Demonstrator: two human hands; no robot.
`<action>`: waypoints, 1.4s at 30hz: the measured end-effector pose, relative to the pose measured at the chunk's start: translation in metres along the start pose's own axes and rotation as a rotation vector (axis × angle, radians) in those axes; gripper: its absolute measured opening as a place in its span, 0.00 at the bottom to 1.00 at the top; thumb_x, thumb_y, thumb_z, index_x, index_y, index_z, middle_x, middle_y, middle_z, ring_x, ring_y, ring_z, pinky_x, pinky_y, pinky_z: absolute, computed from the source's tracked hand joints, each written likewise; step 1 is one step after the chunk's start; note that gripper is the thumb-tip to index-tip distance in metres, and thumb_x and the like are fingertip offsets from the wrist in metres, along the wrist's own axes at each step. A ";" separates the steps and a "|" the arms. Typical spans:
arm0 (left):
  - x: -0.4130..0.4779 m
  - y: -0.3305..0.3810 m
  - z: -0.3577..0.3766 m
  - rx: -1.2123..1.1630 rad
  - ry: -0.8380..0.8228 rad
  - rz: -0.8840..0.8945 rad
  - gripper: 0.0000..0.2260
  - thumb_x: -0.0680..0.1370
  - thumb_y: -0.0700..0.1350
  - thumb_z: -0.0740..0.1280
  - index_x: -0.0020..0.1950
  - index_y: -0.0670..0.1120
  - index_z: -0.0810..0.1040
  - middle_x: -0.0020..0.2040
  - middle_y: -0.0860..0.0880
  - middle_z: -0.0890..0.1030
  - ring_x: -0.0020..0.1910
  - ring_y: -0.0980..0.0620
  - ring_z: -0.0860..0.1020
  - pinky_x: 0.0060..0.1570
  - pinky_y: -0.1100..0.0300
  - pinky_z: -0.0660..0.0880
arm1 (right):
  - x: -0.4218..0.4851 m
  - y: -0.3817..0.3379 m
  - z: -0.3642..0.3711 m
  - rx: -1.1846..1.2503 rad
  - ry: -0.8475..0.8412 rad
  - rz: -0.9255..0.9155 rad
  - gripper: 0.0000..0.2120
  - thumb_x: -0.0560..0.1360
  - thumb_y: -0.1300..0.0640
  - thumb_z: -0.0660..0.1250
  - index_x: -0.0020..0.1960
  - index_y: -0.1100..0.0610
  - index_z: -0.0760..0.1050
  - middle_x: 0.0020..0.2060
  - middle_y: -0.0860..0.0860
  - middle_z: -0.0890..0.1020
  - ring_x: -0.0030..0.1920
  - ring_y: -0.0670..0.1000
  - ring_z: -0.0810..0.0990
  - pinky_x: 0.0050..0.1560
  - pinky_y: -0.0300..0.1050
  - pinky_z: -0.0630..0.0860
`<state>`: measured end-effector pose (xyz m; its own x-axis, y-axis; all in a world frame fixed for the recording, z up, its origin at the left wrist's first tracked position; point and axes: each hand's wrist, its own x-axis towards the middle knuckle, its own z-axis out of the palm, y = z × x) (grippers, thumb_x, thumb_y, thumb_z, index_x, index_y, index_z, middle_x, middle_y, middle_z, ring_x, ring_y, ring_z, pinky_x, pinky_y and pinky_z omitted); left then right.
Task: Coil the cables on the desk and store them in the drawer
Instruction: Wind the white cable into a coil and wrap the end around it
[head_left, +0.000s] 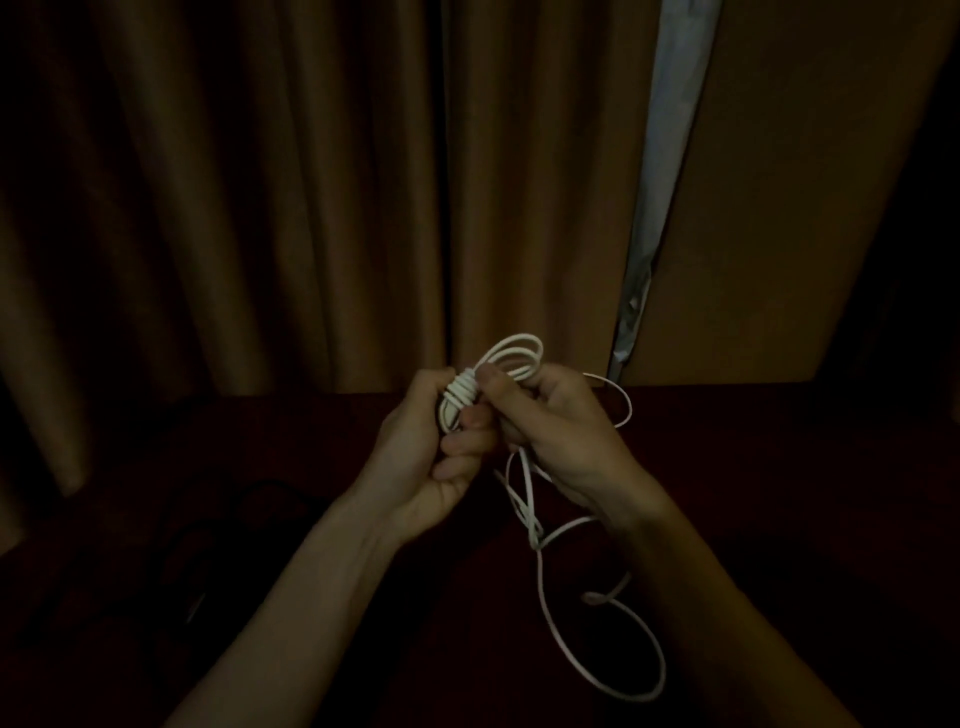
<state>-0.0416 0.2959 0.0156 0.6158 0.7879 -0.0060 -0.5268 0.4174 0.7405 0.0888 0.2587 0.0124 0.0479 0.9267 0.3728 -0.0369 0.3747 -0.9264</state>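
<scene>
While the room lies dim, the person holds a white cable (462, 388) up in front of them above the dark red table (779, 467), both bare forearms reaching in from six o'clock. The left grip (431, 452) is curled tight round the bundled middle of the cable, where several turns are wound crosswise about the coil. The right grip (566, 431) sits just beside it at three o'clock, touching it, with its thumb and fingers pinching the same bundle. A few neat loops stick out of the two grips toward twelve o'clock. The cable's loose tail (531, 519) drops from under the right grip toward six o'clock, crosses over itself, then swings round in one wide loop near the table edge. Another slack strand bows out past the right grip at three o'clock. Behind the table, brown curtains (260, 208) hang in heavy folds across the whole back, and a narrow pale gap (670, 130) shows between them at one o'clock. At eight o'clock from the grips, something dark (249, 499) lies on the table; it is too dim to say what.
</scene>
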 end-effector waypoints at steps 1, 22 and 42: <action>-0.001 0.001 -0.001 0.010 -0.023 -0.028 0.09 0.77 0.48 0.59 0.46 0.44 0.74 0.29 0.51 0.66 0.19 0.61 0.61 0.13 0.70 0.53 | -0.001 -0.001 -0.001 -0.023 -0.013 -0.012 0.12 0.82 0.58 0.65 0.41 0.59 0.79 0.22 0.44 0.76 0.22 0.39 0.69 0.26 0.32 0.65; -0.005 -0.012 -0.019 1.452 0.112 1.027 0.05 0.83 0.39 0.63 0.53 0.49 0.73 0.43 0.59 0.78 0.42 0.67 0.77 0.42 0.76 0.67 | 0.003 0.004 -0.004 -0.037 0.090 0.008 0.17 0.80 0.53 0.70 0.36 0.60 0.75 0.24 0.51 0.73 0.26 0.47 0.70 0.30 0.41 0.67; 0.002 0.021 -0.025 0.508 0.359 0.336 0.09 0.83 0.45 0.58 0.46 0.48 0.74 0.30 0.53 0.69 0.29 0.56 0.60 0.28 0.61 0.47 | 0.001 0.035 -0.085 -1.067 -0.101 0.161 0.30 0.67 0.29 0.72 0.32 0.57 0.80 0.33 0.56 0.82 0.34 0.51 0.81 0.35 0.50 0.75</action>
<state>-0.0661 0.3170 0.0147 0.1902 0.9742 0.1217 -0.2624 -0.0690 0.9625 0.1728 0.2701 -0.0240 0.0356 0.9791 0.2001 0.8543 0.0740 -0.5144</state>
